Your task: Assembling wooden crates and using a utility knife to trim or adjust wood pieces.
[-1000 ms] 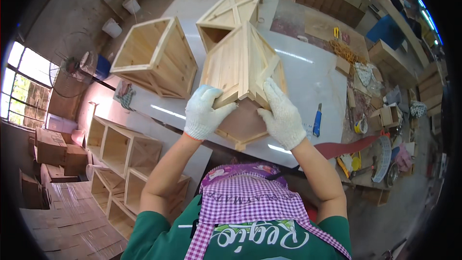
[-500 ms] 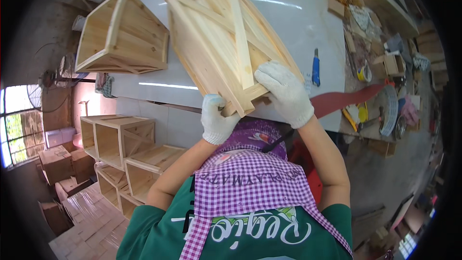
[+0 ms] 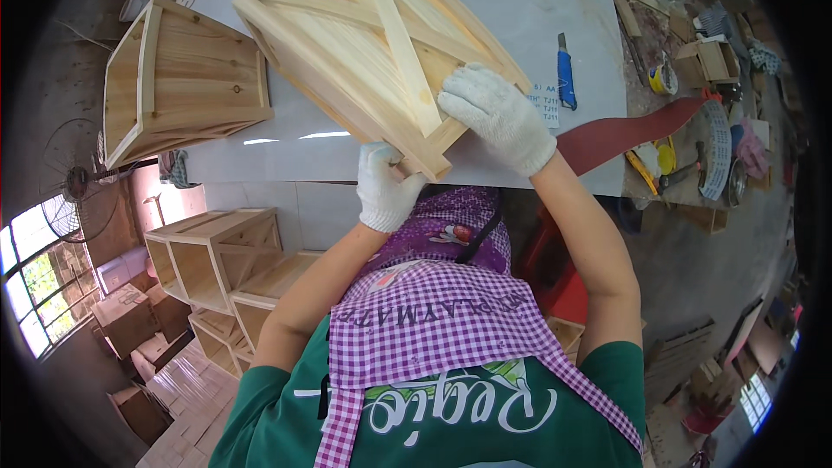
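A pale wooden crate [image 3: 342,35] with crossed slats on its upper face lies tilted over the table, its near corner towards me. My left hand [image 3: 387,186], in a white knit glove, grips that corner at its left side, thumb and fingers closed round the wood. My right hand [image 3: 501,113], gloved alike, holds the crate's near right edge, its fingers bent over the frame rail. The undersides of both grips are hidden. A second crate [image 3: 195,78] stands on the table to the left, and part of another shows behind the held one.
On the grey-white tabletop [image 3: 563,0] a blue utility knife [image 3: 565,74] lies right of my right hand. A reddish-brown strip [image 3: 633,132], tape rolls and tools lie along the table's right side. Several crates [image 3: 212,251] are stacked below the table's left edge, near a fan [image 3: 76,178].
The held crate and both hands have shifted up and left in the picture. The view has moved too, with the second crate now farther left. Both hands keep their hold.
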